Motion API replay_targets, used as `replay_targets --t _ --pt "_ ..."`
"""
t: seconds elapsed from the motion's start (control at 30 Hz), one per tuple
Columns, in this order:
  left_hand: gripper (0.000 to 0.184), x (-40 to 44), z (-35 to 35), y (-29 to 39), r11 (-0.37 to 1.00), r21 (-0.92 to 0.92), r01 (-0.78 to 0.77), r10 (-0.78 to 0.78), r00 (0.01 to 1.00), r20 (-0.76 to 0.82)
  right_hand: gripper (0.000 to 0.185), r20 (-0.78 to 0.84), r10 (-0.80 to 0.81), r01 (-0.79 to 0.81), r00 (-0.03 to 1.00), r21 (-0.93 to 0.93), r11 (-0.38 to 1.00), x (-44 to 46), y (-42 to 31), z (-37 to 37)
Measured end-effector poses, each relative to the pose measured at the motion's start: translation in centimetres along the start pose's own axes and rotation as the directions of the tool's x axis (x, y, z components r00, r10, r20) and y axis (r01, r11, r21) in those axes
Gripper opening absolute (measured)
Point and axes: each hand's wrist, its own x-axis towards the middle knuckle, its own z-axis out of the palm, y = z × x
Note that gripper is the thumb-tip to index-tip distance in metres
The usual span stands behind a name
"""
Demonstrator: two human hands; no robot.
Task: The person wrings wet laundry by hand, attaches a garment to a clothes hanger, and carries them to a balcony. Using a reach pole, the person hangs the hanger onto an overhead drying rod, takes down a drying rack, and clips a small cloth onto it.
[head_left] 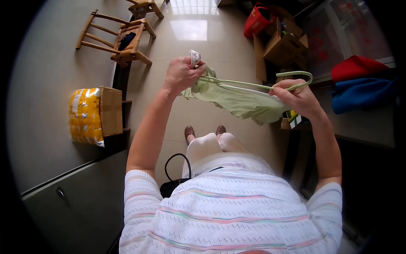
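Note:
Stretched between my hands is a light green clothes hanger [313, 80] with a thin, creased pale green garment [241, 101] hanging along it. My left hand [182, 74] is closed on the gathered end of the garment, by the hanger's far end. A small white patterned loop [194, 58] sticks up from its fingers; I cannot make out what it is. Near the base of the hook, my right hand [298, 96] pinches the hanger, and the garment's other end hangs just below. What kind of garment it is does not show.
To the left stand wooden chairs [127, 36], one with dark cloth on it. A yellow taped parcel [86, 116] rests against a cardboard box [111, 111]. At the right are open cartons [285, 48], a red bag [258, 21] and blue cloth [359, 95]. A black bag [170, 186] hangs at my side.

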Motion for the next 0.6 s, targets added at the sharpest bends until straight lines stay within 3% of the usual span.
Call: replay_targets --t 0.1,0.2,0.23,0.3,0.4,0.5,0.6 --pt "0.013 -0.3 1.2 0.8 0.962 0.233 -0.143 0.181 0.972 -0.151 0.020 -0.031 0.025 -0.026 0.999 -0.037 0.999 0.7 0.5 0.5" --pt "0.013 -1.9 3.5 2.1 0.935 0.326 -0.137 0.196 0.968 -0.157 0.018 -0.111 0.037 -0.032 0.993 0.045 0.998 1.7 1.3 2.8" --pt "0.013 -2.5 4.2 2.2 0.919 0.331 -0.214 0.283 0.943 -0.174 0.018 -0.117 0.021 -0.015 0.993 0.049 0.999 1.7 1.4 3.5" --pt "0.013 -3.8 5.0 1.7 0.954 0.211 -0.215 0.253 0.952 -0.173 0.017 -0.132 -0.013 0.021 0.991 0.057 0.998 1.5 1.5 4.6" --pt "0.017 -4.7 3.4 1.7 0.963 0.193 -0.190 0.192 0.981 0.009 0.017 -0.085 -0.005 0.018 0.996 0.153 0.988 1.1 3.4 4.1" --pt "0.018 -4.7 1.9 1.7 0.848 0.453 -0.276 0.258 0.961 0.102 0.018 -0.021 -0.004 0.009 1.000 0.240 0.971 0.7 3.4 4.0" --pt "0.013 -3.8 0.6 2.6 0.734 0.516 -0.441 0.398 0.895 0.200 0.018 0.033 -0.008 0.000 0.999 0.230 0.973 0.5 2.7 3.5"
